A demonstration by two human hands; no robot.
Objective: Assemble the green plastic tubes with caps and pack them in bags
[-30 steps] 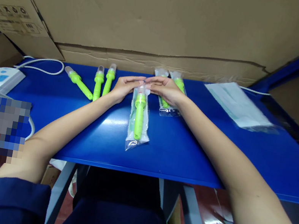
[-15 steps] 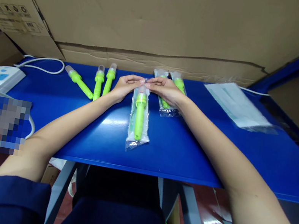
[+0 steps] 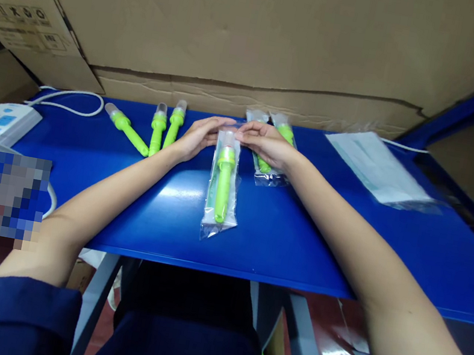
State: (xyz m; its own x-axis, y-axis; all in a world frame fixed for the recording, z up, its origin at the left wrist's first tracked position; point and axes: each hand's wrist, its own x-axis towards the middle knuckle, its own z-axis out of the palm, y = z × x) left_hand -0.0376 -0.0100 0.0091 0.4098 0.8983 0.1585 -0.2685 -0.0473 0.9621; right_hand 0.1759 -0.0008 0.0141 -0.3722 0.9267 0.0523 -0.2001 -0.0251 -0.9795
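Observation:
In the head view, a clear plastic bag (image 3: 206,221) lies upright before me on the blue table. Inside it is a bright green stick (image 3: 223,193) with a clear cap, over a pale printed backing. My left hand (image 3: 202,136) is at the bag's top left corner, fingers closed on the film there. At the top right, my right hand (image 3: 263,144) pinches the same open end between thumb and fingers. Behind the right hand lie two more bagged green sticks (image 3: 285,132), partly covered by it. Left of my left hand are three unbagged green sticks (image 3: 132,136) with clear caps.
A stack of flat plastic bags (image 3: 376,165) rests at the right. On the left are a white power strip (image 3: 2,127), a white cable (image 3: 90,95) and a pixelated patch. A cardboard wall (image 3: 254,27) stands along the back of the blue table (image 3: 288,254).
My left fingers have shifted from a tight pinch at the bag's top centre to its left corner, lying straighter. My hands are slightly farther apart. The bag has barely moved.

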